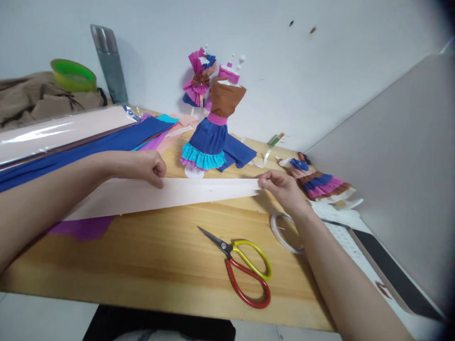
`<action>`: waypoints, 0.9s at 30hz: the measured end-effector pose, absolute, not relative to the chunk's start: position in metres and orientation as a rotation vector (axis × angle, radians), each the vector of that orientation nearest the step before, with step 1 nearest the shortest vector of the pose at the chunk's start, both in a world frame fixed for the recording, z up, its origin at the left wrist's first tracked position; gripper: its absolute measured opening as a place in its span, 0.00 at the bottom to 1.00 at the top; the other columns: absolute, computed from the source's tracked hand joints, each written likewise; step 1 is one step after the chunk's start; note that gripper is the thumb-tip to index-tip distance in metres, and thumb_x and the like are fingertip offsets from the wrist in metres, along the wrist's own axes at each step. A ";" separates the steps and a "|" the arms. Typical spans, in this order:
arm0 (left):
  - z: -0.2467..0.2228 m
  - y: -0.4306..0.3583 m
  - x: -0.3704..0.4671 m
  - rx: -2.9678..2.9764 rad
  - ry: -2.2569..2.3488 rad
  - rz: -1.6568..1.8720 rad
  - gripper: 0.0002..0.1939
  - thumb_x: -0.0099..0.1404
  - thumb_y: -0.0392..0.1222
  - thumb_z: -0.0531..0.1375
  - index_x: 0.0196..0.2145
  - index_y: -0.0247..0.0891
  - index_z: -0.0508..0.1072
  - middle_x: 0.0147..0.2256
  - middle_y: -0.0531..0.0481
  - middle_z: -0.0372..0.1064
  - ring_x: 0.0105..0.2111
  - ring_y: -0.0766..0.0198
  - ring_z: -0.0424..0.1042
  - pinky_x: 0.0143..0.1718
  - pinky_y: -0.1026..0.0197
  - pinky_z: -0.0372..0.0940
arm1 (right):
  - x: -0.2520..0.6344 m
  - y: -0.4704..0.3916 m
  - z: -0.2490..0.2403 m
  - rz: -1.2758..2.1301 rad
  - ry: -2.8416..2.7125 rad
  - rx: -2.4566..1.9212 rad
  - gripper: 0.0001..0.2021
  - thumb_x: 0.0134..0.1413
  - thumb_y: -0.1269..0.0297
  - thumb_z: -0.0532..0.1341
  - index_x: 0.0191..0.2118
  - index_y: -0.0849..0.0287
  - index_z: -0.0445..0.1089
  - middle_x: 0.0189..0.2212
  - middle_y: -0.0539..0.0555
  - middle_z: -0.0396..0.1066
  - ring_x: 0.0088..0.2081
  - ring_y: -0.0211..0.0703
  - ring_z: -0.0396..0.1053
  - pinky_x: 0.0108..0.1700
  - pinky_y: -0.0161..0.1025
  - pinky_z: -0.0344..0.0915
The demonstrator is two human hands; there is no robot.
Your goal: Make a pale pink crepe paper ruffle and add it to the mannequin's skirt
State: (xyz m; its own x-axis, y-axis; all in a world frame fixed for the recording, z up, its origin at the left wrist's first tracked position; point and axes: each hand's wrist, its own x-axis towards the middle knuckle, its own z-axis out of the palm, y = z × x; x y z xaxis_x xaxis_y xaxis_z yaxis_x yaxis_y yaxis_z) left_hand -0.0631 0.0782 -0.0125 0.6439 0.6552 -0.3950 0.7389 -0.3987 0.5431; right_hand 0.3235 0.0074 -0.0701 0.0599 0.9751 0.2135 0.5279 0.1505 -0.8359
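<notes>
A long pale pink paper strip (pixel 192 192) stretches across in front of me, wide on the left and narrower on the right. My right hand (pixel 280 187) pinches its narrow end between thumb and fingers. Higher on the left, my left hand (pixel 147 166) has its fingers curled at the strip's upper edge, the thumb lying over the paper. Below the strip lie scissors (pixel 231 253) with one yellow and one red handle, blades nearly together. Just behind the strip stands a small dress form (pixel 216 123) in a brown top and a ruffled blue skirt.
A roll of clear tape (pixel 275 232) lies by my right forearm. Crepe paper sheets (pixel 95 149) are stacked at the left, near a bottle (pixel 112 71) and a green tape roll (pixel 73 76). Another dressed figure (pixel 199 78) stands behind; a layered doll dress (pixel 322 182) lies right.
</notes>
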 end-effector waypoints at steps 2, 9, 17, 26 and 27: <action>-0.013 0.080 -0.063 2.155 1.096 -0.175 0.06 0.49 0.40 0.59 0.19 0.37 0.68 0.21 0.51 0.62 0.23 0.63 0.61 0.24 0.63 0.51 | 0.324 0.007 -0.069 0.674 -1.579 -1.492 0.09 0.44 0.58 0.65 0.25 0.58 0.68 0.23 0.49 0.69 0.27 0.38 0.63 0.31 0.36 0.60; -0.013 0.082 -0.064 2.189 1.036 -0.221 0.08 0.52 0.40 0.58 0.28 0.36 0.75 0.26 0.51 0.68 0.27 0.62 0.65 0.26 0.66 0.55 | 0.322 0.006 -0.062 0.741 -1.589 -1.512 0.14 0.46 0.52 0.62 0.23 0.58 0.65 0.18 0.45 0.59 0.21 0.34 0.53 0.26 0.35 0.52; -0.010 0.078 -0.064 2.165 1.014 -0.213 0.09 0.58 0.40 0.56 0.25 0.32 0.71 0.21 0.55 0.63 0.25 0.67 0.60 0.26 0.68 0.53 | 0.324 0.004 -0.059 0.779 -1.592 -1.469 0.16 0.49 0.50 0.62 0.23 0.57 0.63 0.18 0.45 0.56 0.21 0.34 0.52 0.25 0.35 0.47; -0.017 0.086 -0.062 2.290 1.035 -0.229 0.10 0.57 0.40 0.56 0.22 0.33 0.68 0.20 0.56 0.54 0.23 0.70 0.55 0.25 0.68 0.49 | 0.320 0.003 -0.056 0.722 -1.557 -1.473 0.13 0.48 0.54 0.62 0.23 0.56 0.64 0.16 0.45 0.57 0.19 0.34 0.52 0.23 0.34 0.50; -0.018 0.086 -0.061 2.294 1.038 -0.232 0.10 0.57 0.41 0.56 0.22 0.33 0.68 0.20 0.56 0.54 0.23 0.70 0.55 0.25 0.68 0.49 | 0.320 0.003 -0.057 0.739 -1.536 -1.470 0.13 0.48 0.54 0.63 0.23 0.56 0.64 0.15 0.44 0.57 0.18 0.33 0.52 0.22 0.34 0.50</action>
